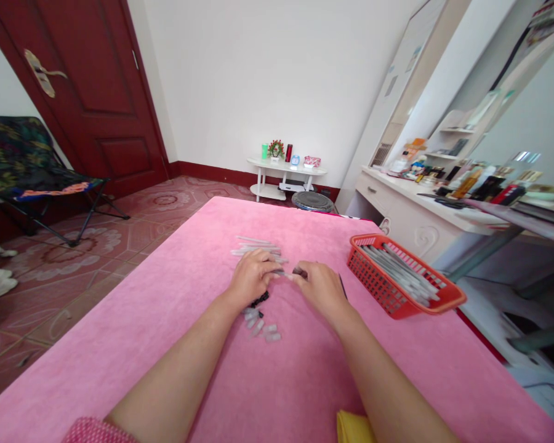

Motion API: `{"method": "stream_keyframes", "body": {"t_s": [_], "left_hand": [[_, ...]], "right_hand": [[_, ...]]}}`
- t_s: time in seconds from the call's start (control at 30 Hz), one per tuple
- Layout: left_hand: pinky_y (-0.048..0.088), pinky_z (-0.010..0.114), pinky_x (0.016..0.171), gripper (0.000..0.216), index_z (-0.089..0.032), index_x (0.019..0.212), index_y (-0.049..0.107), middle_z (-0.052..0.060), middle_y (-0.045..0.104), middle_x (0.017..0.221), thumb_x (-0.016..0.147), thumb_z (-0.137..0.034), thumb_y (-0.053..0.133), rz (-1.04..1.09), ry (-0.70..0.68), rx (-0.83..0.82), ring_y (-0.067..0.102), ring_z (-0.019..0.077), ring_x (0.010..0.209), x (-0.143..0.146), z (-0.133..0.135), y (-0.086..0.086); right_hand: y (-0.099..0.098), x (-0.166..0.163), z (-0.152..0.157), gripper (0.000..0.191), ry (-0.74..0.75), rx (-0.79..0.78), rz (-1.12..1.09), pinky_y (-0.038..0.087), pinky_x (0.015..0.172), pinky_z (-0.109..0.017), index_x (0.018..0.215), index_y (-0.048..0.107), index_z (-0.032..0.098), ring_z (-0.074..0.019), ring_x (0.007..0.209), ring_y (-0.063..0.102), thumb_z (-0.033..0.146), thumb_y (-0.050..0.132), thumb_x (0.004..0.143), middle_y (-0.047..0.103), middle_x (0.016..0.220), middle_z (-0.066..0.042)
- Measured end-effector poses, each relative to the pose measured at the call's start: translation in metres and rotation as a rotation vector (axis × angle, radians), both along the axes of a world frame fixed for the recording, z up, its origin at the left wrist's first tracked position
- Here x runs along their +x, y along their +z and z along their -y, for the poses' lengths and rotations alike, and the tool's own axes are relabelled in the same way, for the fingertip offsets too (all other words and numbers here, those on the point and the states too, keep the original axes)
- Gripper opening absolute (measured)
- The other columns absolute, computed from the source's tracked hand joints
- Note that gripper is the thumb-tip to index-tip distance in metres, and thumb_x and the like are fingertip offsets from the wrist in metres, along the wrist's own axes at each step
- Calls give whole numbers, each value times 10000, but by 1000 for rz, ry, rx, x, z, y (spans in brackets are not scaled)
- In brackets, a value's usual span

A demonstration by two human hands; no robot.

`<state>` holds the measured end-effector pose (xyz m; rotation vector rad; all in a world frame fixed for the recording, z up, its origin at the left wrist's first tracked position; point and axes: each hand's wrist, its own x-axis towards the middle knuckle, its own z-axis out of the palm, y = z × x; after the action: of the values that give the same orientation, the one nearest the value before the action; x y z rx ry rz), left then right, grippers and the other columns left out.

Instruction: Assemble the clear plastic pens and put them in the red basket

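My left hand (255,275) is closed in a pinch around a slim grey pen-like stick (281,272), whose end points toward my right hand. My right hand (321,286) is closed too, its thumb and forefinger pinched near that end; a small dark piece shows by the fingers, too small to name. Just beyond my left hand lie several pale grey pen-like sticks (253,245), side by side. Below it, partly hidden by the hand, is a little heap of small black parts (261,299). Several short translucent caps (271,333) are scattered nearer to me.
A red plastic basket (383,289) with several grey pen-like sticks stands at the right on the pink cloth (175,307). Yellow cloth (354,427) lies by my right forearm. Beyond are a cluttered dressing table (410,203), a low white stand (263,174) and a folding chair (37,166).
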<state>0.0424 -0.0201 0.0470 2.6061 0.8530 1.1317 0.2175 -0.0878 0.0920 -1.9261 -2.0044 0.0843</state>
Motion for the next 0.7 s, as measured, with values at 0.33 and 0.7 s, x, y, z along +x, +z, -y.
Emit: {"method": "stream_keyframes", "body": {"t_s": [0.33,0.7], "left_hand": [[480,340,804,192,-165,881,722,70,713,901,728,-178,606,648,206,-426,640,208,849,-8,-18,-9],[483,340,791,216,-144,891,722,81,710,897,708,-190,618,687,198,-461,642,208,835,-9,-21,-14]], "right_hand": [[-10,-5,0,98,260,-119,-210,338,588,-217,789,687,212,-130,687,594,231,624,718,694,762,0],[-14,-34,18,182,598,-379,-60,313,561,-191,785,679,200,-124,693,591,120,587,650,689,763,7]]}}
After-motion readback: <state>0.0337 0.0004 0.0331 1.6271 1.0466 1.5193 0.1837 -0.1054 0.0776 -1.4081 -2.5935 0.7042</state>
